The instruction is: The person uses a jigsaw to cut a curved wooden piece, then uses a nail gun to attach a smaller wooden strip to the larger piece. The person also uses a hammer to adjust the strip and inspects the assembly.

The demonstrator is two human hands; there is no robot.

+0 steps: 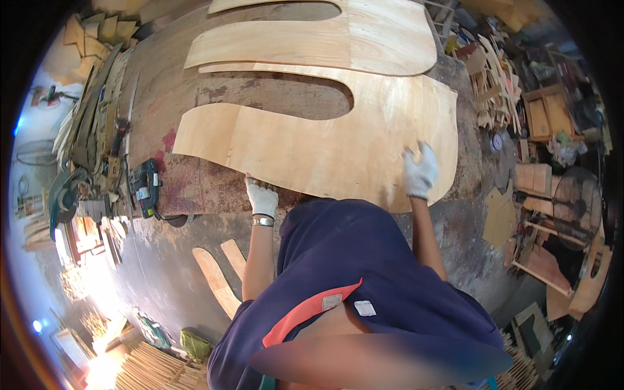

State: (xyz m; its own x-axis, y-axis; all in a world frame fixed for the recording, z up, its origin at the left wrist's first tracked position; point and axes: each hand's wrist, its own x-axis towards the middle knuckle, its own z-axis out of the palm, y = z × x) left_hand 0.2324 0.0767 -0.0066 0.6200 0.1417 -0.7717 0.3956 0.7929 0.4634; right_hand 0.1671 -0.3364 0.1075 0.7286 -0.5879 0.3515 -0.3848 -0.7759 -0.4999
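Observation:
A pale plywood panel (pixel 312 153), cut with a curved outline and a long rounded slot, lies on the worn workbench (pixel 195 185). My left hand (pixel 262 197), in a white glove with bare fingertips, is at the panel's near edge. Its fingers are curled there, with the thumb towards the wood. Farther right, my right hand (pixel 420 172) lies on the panel's face in a similar glove. Its thumb and fingers are apart, and it holds nothing. A second curved plywood panel (pixel 383 39) lies just beyond, its near edge close to the first one.
A blue and black jigsaw (pixel 147 188) rests at the bench's left end. Wood offcuts (pixel 491 84) pile up at the right, near a standing fan (pixel 577 208). Two narrow wooden strips (pixel 218 279) are below my left arm. Bundled sticks (pixel 153 367) lie at lower left.

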